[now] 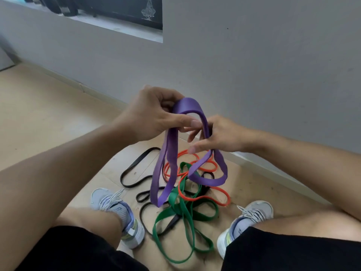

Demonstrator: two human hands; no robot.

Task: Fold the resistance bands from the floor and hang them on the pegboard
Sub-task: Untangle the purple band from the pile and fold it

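Note:
A wide purple resistance band (172,153) hangs in loops above the floor, held by both hands. My left hand (150,114) pinches its upper fold between thumb and fingers. My right hand (218,135) curls its fingers round the right strand just below the fold. Beneath them, on the floor between my feet, lies a tangle of bands: a green band (183,218), an orange band (207,194) and thin black bands (134,167). No pegboard is in view.
My two grey sneakers (119,212) (246,222) flank the pile; my bent knees in black shorts fill the bottom corners. A grey wall (254,65) with a skirting board runs close behind the bands. Light wooden floor (39,118) stretches to the left.

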